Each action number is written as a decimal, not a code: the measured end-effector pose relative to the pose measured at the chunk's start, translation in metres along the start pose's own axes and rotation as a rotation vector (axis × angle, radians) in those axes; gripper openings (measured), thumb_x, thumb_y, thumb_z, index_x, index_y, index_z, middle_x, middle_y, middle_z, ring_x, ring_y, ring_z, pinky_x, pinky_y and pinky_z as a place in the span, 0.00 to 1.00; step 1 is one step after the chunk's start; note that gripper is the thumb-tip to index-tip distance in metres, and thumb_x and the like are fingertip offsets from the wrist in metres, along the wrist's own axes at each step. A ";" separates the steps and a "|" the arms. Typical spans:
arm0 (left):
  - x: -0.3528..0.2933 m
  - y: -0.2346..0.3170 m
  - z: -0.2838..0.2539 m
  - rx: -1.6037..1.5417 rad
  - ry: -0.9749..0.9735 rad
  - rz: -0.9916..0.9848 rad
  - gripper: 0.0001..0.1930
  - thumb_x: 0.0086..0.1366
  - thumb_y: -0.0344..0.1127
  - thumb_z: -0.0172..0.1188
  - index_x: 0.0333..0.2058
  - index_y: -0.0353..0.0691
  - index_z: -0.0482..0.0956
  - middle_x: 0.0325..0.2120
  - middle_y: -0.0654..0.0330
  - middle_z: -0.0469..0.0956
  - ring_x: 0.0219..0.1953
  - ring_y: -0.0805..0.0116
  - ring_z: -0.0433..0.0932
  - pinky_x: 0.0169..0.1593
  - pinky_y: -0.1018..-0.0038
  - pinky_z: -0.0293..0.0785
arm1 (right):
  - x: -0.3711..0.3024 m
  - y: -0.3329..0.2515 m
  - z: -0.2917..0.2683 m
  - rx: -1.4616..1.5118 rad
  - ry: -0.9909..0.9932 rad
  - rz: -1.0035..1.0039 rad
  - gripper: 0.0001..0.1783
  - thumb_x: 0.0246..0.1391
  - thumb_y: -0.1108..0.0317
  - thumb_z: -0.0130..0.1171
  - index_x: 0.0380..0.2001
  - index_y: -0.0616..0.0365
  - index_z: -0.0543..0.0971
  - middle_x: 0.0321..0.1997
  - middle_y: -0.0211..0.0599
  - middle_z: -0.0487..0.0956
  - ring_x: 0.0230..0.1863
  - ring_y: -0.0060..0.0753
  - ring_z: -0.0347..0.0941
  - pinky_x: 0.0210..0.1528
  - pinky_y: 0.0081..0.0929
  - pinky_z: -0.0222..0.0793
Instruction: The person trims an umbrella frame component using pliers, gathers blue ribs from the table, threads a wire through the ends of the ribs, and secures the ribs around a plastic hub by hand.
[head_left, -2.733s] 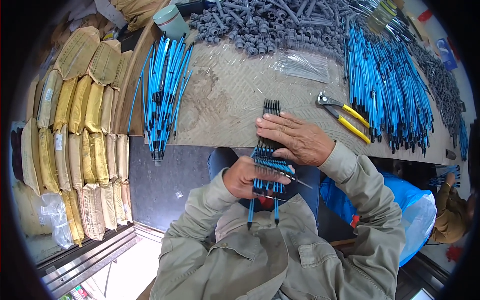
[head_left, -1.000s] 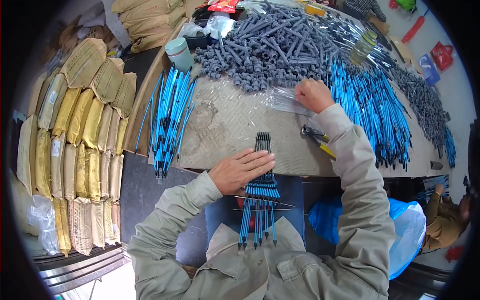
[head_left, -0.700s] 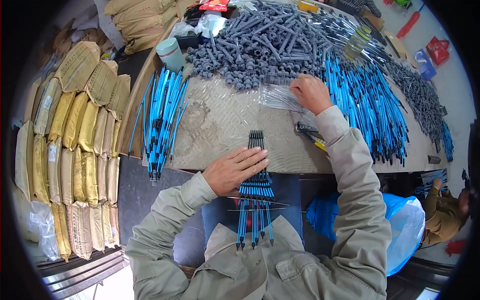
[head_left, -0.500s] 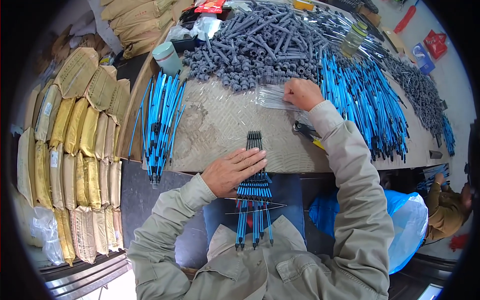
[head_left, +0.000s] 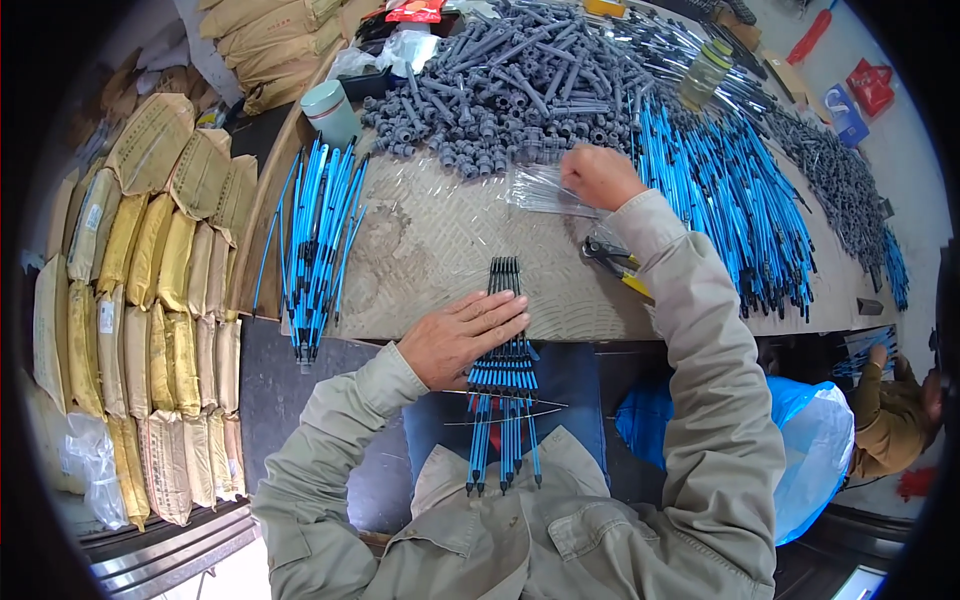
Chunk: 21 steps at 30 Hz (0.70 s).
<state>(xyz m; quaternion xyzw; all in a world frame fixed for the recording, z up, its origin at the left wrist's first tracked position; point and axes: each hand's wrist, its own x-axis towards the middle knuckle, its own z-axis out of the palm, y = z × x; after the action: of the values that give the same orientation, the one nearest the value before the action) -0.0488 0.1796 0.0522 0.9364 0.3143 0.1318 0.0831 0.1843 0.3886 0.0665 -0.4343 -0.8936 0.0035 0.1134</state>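
My left hand (head_left: 462, 338) lies flat, fingers spread, on a bundle of blue rods with black tips (head_left: 503, 385) that hangs over the near edge of the workbench (head_left: 440, 250). Thin wire ties cross the bundle's lower part. My right hand (head_left: 598, 176) is stretched far forward and rests with fingers closed on a clear plastic bag (head_left: 545, 190) beside the pile of grey plastic fittings (head_left: 510, 85). Whether it grips the bag is unclear. Yellow-handled pliers (head_left: 615, 265) lie under my right forearm.
A second bundle of blue rods (head_left: 318, 235) lies at the bench's left, a wide spread of them (head_left: 735, 205) at the right. A pale green cup (head_left: 330, 110) stands at the back left. Tan sacks (head_left: 150, 290) are stacked left of the bench. A blue bag (head_left: 800, 450) sits lower right.
My right hand left the bundle and reached forward to the clear bag, drifting left along it. My left hand moved from under the bundle to lie flat on top of it.
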 end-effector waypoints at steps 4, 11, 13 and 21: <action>0.001 0.000 -0.001 -0.009 0.009 0.011 0.29 0.54 0.29 0.48 0.58 0.43 0.60 0.60 0.60 0.58 0.62 0.64 0.58 0.62 0.67 0.56 | -0.009 0.001 -0.011 0.074 0.060 -0.015 0.03 0.47 0.68 0.52 0.25 0.53 0.75 0.29 0.36 0.75 0.34 0.45 0.73 0.31 0.38 0.67; -0.003 -0.006 0.002 0.014 -0.026 0.022 0.37 0.48 0.39 0.57 0.58 0.38 0.59 0.60 0.56 0.57 0.62 0.62 0.56 0.63 0.65 0.53 | -0.079 -0.065 -0.022 0.584 0.197 -0.145 0.04 0.49 0.71 0.54 0.30 0.54 0.74 0.27 0.38 0.73 0.28 0.47 0.72 0.28 0.34 0.66; -0.001 -0.004 0.001 0.003 -0.035 0.041 0.41 0.45 0.44 0.62 0.58 0.37 0.58 0.60 0.55 0.56 0.63 0.61 0.55 0.63 0.65 0.52 | -0.107 -0.079 -0.010 0.498 0.138 -0.116 0.04 0.49 0.71 0.54 0.31 0.53 0.75 0.26 0.37 0.72 0.27 0.45 0.71 0.27 0.33 0.66; 0.001 -0.001 0.001 -0.032 0.019 0.014 0.29 0.53 0.30 0.48 0.57 0.38 0.61 0.59 0.58 0.60 0.61 0.61 0.59 0.60 0.65 0.58 | -0.121 -0.065 0.008 0.199 0.251 -0.052 0.06 0.46 0.70 0.56 0.30 0.49 0.79 0.24 0.34 0.70 0.23 0.38 0.71 0.23 0.30 0.64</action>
<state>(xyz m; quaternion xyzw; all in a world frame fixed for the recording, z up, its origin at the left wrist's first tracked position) -0.0484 0.1807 0.0510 0.9358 0.3065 0.1463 0.0943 0.2049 0.2550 0.0415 -0.3948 -0.8785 0.0350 0.2668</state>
